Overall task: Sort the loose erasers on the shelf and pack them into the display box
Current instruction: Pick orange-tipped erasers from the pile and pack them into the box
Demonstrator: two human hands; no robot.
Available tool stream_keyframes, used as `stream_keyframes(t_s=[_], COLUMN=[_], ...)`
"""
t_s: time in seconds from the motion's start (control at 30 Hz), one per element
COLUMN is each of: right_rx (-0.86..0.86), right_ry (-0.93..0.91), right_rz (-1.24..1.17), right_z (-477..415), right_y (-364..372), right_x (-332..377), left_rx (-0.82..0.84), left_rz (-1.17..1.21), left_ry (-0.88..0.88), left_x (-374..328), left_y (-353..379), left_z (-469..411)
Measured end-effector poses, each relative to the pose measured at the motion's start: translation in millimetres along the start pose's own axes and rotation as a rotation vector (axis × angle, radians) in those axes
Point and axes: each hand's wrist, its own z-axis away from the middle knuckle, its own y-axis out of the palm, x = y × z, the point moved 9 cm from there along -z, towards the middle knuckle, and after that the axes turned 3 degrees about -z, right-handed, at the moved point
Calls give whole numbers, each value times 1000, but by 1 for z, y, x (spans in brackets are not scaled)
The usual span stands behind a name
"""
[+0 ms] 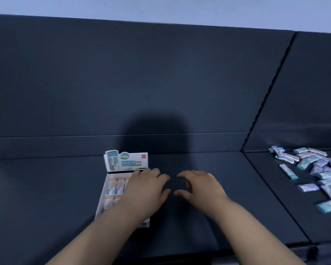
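Observation:
A white display box point(103, 190) with an upright printed header card point(126, 162) stands on the dark shelf point(46, 188), left of centre. Rows of orange-banded erasers point(116, 186) lie inside it. My left hand point(145, 190) hovers over the box's right half, fingers spread and empty, hiding much of the inside. My right hand point(201, 186) is beside it over bare shelf, fingers curled apart, holding nothing. A heap of loose wrapped erasers point(317, 169), teal and lilac, lies far to the right, out of both hands' reach.
A dark padded back wall point(161, 83) rises behind the shelf. A seam point(266, 184) runs diagonally between the shelf panel with the box and the right panel with the heap. The shelf's front edge is near the bottom.

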Motion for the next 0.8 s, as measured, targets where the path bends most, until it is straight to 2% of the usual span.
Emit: stream_keyframes(t_s=[0.3, 0.57, 0.8], right_rx=[0, 7, 4], right_ry=[2, 30, 94], right_rz=[14, 43, 22], right_z=[35, 80, 115], right_y=[-39, -73, -79], right_x=[-111, -215, -266], left_rx=[69, 38, 71], left_rz=[-15, 32, 63], left_ry=[21, -13, -18], left_x=[-114, -220, -273], left_y=[16, 29, 48], left_z=[-50, -85, -87])
